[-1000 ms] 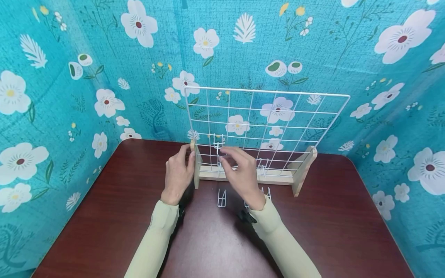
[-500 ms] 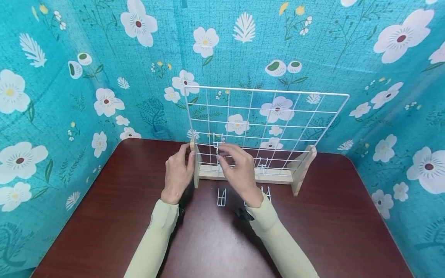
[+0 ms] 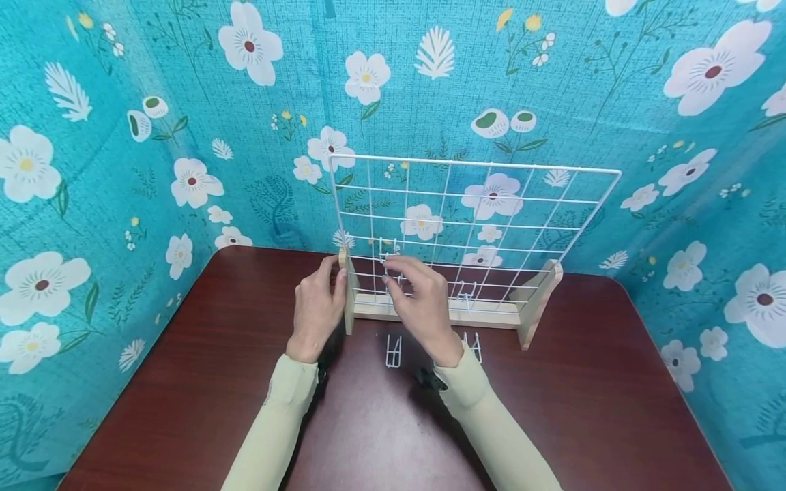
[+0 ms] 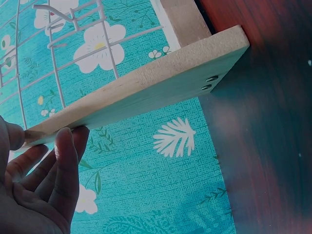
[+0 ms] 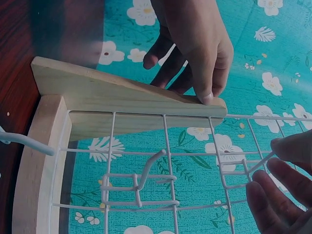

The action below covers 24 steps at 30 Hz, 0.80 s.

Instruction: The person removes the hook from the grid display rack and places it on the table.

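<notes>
A white wire grid (image 3: 473, 164) stands upright between two light wooden side panels. My left hand (image 3: 316, 307) grips the upper end of the left panel (image 4: 146, 92) between thumb and fingers. In front of the grid's left part, my right hand (image 3: 424, 300) pinches the prong of a white wire hook (image 5: 261, 162) that sits against the grid. Below it, another wire hook (image 5: 138, 195) hangs on the grid, partly hidden by my right hand in the head view. Farther right, a third hook (image 3: 467, 298) hangs low on the grid.
Loose wire hooks lie on the dark red table (image 3: 571, 409) before the rack, one on the left (image 3: 394, 352) and one (image 3: 476, 348) partly behind my right wrist. The right wooden panel (image 3: 540, 303) stands at the far end. Flowered blue cloth (image 3: 276, 102) surrounds the table.
My right hand has shifted slightly left along the grid at the hook. My left hand stays on the wooden panel. The view tilts a little.
</notes>
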### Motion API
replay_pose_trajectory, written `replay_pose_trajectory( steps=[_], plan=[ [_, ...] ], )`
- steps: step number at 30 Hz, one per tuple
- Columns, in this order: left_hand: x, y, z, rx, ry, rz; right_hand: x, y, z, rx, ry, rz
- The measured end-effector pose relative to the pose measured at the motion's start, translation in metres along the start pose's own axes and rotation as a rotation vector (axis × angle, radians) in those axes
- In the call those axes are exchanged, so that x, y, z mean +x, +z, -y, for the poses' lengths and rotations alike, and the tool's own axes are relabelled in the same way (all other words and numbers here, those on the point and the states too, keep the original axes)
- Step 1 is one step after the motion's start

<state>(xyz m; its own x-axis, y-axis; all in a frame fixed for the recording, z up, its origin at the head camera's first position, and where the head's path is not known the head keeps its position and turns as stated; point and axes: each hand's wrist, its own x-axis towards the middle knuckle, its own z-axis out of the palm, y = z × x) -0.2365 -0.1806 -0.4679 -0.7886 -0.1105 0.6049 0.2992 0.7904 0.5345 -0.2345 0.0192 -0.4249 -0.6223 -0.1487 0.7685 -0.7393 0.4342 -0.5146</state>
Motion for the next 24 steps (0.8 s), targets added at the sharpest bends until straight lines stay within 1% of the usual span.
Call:
replay_pose_trajectory(
  steps=[6,11,24],
  plan=[
    [0.0006,-0.0001,-0.0002,-0.001,-0.011,0.009,-0.0002,0.0027,-0.0007,-0.021,-0.007,0.002],
    [-0.0001,-0.0002,-0.0003,0.0,-0.005,-0.001,-0.0002,0.005,-0.0013,-0.031,-0.009,-0.003],
    [-0.0001,-0.0006,0.0,-0.003,0.0,-0.002,0.0009,0.0067,-0.0015,-0.021,0.007,-0.001]
  ],
)
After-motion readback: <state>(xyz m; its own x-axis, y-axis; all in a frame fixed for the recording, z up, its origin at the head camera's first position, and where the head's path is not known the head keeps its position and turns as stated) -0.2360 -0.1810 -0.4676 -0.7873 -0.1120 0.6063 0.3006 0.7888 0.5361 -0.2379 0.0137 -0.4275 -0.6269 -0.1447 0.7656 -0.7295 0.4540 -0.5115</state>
